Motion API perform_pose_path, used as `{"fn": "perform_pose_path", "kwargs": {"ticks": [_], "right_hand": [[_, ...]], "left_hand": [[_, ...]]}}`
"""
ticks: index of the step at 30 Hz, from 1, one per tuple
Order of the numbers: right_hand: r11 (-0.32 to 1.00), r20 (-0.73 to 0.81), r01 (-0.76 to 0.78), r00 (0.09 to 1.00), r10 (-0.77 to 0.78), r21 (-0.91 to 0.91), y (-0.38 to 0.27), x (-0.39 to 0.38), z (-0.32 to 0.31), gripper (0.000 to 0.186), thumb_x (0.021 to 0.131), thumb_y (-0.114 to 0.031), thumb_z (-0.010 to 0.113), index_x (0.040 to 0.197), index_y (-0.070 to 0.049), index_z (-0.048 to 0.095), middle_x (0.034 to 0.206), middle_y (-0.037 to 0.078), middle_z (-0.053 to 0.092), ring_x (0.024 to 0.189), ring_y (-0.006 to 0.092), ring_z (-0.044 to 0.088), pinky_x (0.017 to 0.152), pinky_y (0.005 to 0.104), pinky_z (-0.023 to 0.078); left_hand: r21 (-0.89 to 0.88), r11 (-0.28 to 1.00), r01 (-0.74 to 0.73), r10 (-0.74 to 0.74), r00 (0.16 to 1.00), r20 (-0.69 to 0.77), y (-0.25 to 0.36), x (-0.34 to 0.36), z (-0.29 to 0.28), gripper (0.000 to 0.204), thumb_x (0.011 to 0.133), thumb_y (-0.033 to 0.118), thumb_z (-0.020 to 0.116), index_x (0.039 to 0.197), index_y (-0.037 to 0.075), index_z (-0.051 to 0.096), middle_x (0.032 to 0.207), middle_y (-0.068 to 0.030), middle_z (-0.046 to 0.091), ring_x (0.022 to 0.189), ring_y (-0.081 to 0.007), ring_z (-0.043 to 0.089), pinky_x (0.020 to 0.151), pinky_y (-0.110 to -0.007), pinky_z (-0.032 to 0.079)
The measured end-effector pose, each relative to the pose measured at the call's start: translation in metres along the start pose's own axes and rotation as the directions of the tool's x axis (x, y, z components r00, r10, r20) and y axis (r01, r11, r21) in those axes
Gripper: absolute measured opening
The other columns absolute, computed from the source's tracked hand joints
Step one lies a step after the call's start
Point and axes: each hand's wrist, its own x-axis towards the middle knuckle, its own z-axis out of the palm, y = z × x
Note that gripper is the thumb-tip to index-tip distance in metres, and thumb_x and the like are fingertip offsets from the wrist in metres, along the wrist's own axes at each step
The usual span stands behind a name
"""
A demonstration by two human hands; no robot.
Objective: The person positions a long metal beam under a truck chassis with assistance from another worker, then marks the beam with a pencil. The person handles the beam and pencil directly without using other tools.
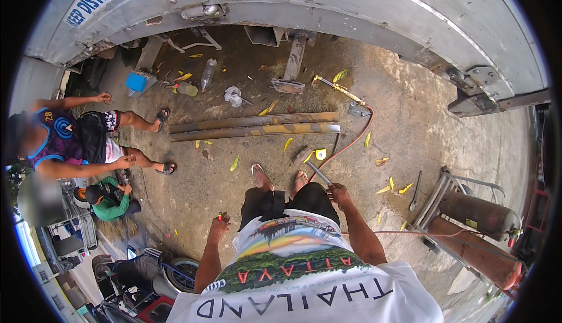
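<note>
My right hand [338, 194] is closed around the handle of a hammer [318, 172], beside my right thigh. The hammer's blocky head [302, 155] points forward and down, ahead of my feet. My left hand [219, 227] hangs by my left side, closed on a small red-and-yellow thing [220, 215] too small to name. Two long metal bars [257, 130] lie side by side on the ground in front of me. A yellow tape measure [320, 154] appears next to the hammer head, with a thin dark rod [336, 143] near the bars' right end.
A cutting torch [339, 88] with a red hose [358, 138] lies front right. Gas cylinders [480, 213] rest on a cart [440, 197] at right. A grey vehicle body [351, 10] spans the front. Two people [64, 136] are at left; bottles [208, 75] lie front left.
</note>
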Motion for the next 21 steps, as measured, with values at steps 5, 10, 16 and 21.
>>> {"fn": "perform_pose_path", "kwargs": {"ticks": [5,10,16,21], "right_hand": [[0.912,-0.018,0.32,0.942,-0.336,-0.255,-0.089,0.0,0.044,0.042,0.1,-0.034,0.061,0.127,-0.003,0.066,0.105,0.011,0.072,0.083,0.0201,0.067,0.072,0.0347,0.054],[0.823,-0.103,0.518,0.829,-0.55,-0.232,-0.195,0.025,0.077,0.045,0.102,-0.037,0.057,0.129,-0.002,0.065,0.116,0.023,0.071,0.114,0.0351,0.067,0.097,0.0402,0.05],[0.782,-0.2,0.618,0.758,-0.621,-0.084,-0.283,0.09,0.1,0.053,0.098,-0.019,0.056,0.146,0.001,0.047,0.138,0.027,0.059,0.131,0.034,0.057,0.107,0.0381,0.043],[0.736,-0.322,0.667,0.676,-0.663,-0.114,-0.311,0.118,0.122,0.073,0.092,-0.008,0.06,0.157,0.001,0.028,0.152,0.024,0.048,0.14,0.0268,0.048,0.113,0.032,0.036]], "left_hand": [[0.057,0.998,-0.021,0.016,0.995,0.095,0.009,0.034,-0.014,0.03,0.096,0.027,0.063,0.123,0.014,0.069,0.089,-0.003,0.068,0.077,-0.0165,0.068,0.064,-0.032,0.053],[0.144,0.989,0.023,-0.056,0.971,0.231,0.017,0.069,-0.044,0.027,0.096,0.026,0.063,0.118,0.012,0.07,0.081,-0.0018,0.065,0.071,-0.0135,0.065,0.06,-0.031,0.052],[0.403,0.907,-0.123,0.01,0.962,0.271,0.072,0.093,-0.093,0.035,0.099,0.025,0.06,0.129,0.007,0.063,0.087,-0.005,0.068,0.08,-0.014,0.069,0.065,-0.031,0.054],[0.553,0.804,-0.218,0.099,0.966,0.237,0.092,0.164,-0.148,0.041,0.098,0.027,0.062,0.133,0.006,0.063,0.089,-0.0061,0.069,0.081,-0.0138,0.069,0.066,-0.03,0.053]]}}
